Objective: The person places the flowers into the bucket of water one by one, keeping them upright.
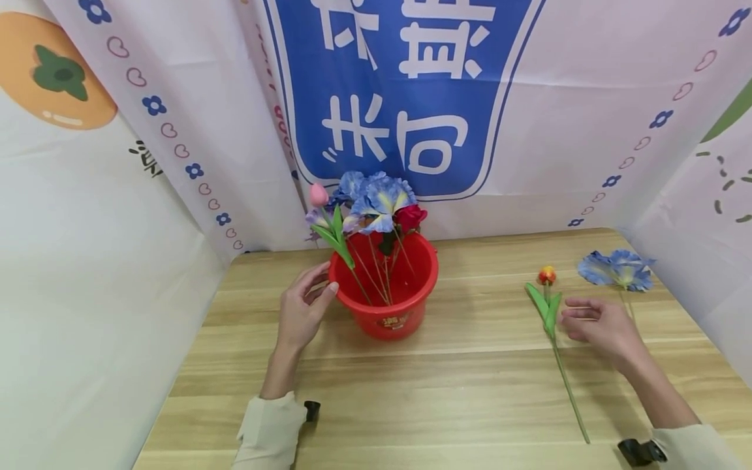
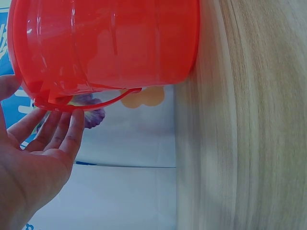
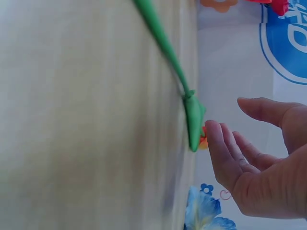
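A red bucket [image 1: 384,320] stands on the wooden table with several artificial flowers in it: a pink tulip [image 1: 319,194], blue flowers [image 1: 378,199] and a red rose [image 1: 410,217]. At the bucket's left side, my left hand [image 1: 302,310] touches the rim and handle [image 2: 112,101] with extended fingertips, the thumb near the rim. My right hand [image 1: 605,326] hovers just right of an orange-red tulip [image 1: 547,275] lying on the table; its loosely bent fingers hold nothing. In the right wrist view, the fingertips are near the tulip's green leaves [image 3: 194,122].
A blue flower [image 1: 617,269] lies at the table's right side, its stem passing behind my right hand. White printed cloth [image 1: 546,163] with a blue sign stands behind the wooden table [image 1: 446,405], and more cloth hangs at both sides.
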Available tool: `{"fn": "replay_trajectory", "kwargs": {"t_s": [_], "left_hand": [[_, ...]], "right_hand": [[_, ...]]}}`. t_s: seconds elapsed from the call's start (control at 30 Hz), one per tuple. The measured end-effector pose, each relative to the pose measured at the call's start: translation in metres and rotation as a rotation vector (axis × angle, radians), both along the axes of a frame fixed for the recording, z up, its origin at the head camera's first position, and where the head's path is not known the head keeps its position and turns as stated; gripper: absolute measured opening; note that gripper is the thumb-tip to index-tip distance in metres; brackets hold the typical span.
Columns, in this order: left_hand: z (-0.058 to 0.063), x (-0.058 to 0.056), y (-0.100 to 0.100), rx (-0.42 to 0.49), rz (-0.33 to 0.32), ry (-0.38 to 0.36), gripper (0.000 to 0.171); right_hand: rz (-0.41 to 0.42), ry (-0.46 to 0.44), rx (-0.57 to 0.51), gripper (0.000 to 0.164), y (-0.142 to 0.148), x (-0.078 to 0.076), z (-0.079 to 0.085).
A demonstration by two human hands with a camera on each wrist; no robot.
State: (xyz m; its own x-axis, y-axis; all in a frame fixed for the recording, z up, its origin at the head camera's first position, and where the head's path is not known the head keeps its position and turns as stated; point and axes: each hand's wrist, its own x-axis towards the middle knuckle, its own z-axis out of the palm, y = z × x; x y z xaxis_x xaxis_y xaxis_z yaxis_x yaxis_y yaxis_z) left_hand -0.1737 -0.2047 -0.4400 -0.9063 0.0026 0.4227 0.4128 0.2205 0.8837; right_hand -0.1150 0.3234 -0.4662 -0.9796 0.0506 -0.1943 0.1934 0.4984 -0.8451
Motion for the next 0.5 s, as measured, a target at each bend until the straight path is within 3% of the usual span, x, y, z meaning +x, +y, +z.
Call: {"fn": "replay_trajectory", "kwargs": {"t_s": [0.5], "left_hand": [[-0.0006,-0.0003,0.0006,0.006,0.003,-0.014,0.044]], "right_hand": [[0.015,-0.110,-0.013,0.070,0.0024,0.0044,-0.0095]]}}
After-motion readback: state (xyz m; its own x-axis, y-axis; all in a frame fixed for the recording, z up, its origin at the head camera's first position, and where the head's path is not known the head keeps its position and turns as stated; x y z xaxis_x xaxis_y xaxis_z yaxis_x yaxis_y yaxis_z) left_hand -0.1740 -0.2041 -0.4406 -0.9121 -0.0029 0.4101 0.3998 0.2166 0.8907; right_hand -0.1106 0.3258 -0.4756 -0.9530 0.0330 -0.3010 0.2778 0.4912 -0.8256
